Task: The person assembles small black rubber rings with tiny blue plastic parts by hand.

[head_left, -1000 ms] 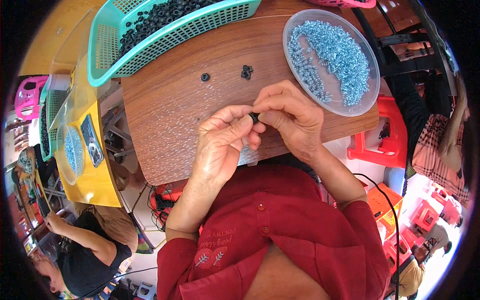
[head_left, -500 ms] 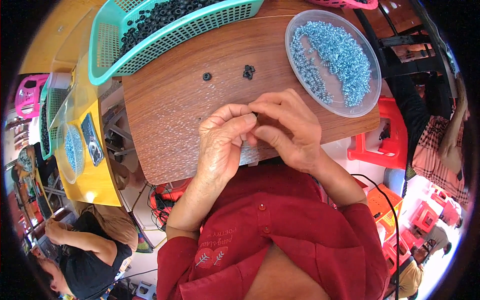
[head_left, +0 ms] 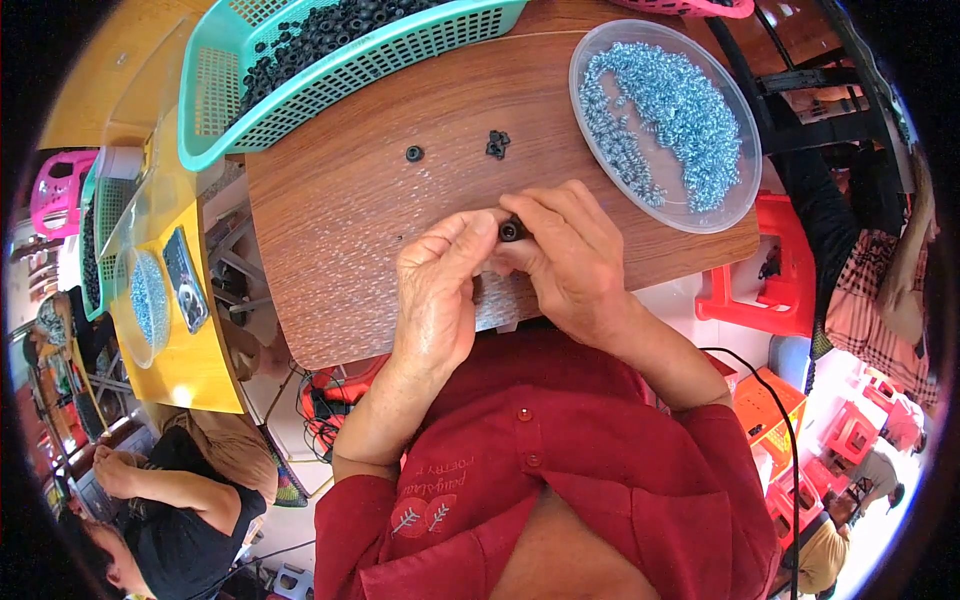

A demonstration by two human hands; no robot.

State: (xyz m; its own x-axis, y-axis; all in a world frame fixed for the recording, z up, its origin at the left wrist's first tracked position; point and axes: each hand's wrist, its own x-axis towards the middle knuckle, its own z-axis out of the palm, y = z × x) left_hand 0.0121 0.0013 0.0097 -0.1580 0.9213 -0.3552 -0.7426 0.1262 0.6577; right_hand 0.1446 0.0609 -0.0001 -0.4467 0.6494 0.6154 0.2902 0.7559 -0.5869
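Between my two hands is a small round black part with a hole in its middle (head_left: 511,230). My left hand (head_left: 440,275) pinches it from the left with thumb and fingers. From the other side my right hand (head_left: 572,262) grips it, fingers curled round behind. Beyond my hands on the brown wooden table (head_left: 340,250) lie a single black ring-shaped part (head_left: 415,153) and a little clump of black pieces (head_left: 497,144). Far right, a clear round tray (head_left: 672,205) holds many small shiny pale-blue metal pieces that look like springs.
A turquoise basket (head_left: 215,145) full of black parts (head_left: 320,40) stands at the far left. Left of the table is a yellow table (head_left: 190,370) with a phone (head_left: 184,280) on it. A red stool (head_left: 770,275) stands at the right. Another person (head_left: 185,500) sits at lower left.
The black part has turned into view between my fingertips, its hole now showing. My right hand has shifted slightly left, and my left thumb has lifted a little.
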